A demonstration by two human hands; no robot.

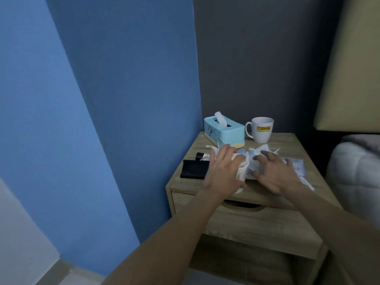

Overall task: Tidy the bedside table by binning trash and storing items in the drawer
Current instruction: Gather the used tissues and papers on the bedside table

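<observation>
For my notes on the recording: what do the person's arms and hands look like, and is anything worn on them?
Both forearms are bare, with no sleeves in view. The left hand and the right hand wear no gloves; I see no ring, watch or bracelet.

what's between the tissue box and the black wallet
In the head view, crumpled white tissues lie between the tissue box and the black wallet, with a small black item beside them.
</observation>
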